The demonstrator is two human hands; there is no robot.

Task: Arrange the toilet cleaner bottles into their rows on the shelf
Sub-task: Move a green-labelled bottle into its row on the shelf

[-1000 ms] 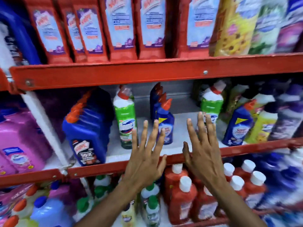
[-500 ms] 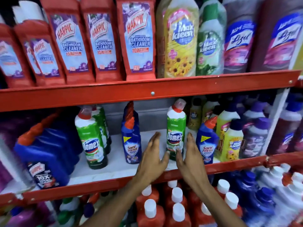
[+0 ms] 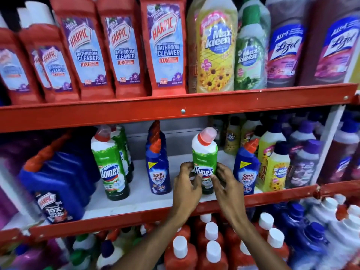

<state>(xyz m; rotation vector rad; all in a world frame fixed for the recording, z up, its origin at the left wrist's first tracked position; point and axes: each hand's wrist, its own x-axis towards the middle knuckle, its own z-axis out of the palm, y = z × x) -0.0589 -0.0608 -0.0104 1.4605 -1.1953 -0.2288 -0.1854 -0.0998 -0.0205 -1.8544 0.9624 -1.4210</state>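
both hands are on one green domex bottle (image 3: 204, 152) standing upright on the white middle shelf (image 3: 136, 199) — the left hand (image 3: 186, 189) curls its fingers round the left side of the label, the right hand (image 3: 227, 187) pinches the right side. it sits alone between two blue sani fresh bottles, one at its left (image 3: 158, 168) and one at its right (image 3: 245, 168). the other domex bottles (image 3: 111, 164) stand in a row further left.

"Domex" on green bottle (image 3: 204, 160)
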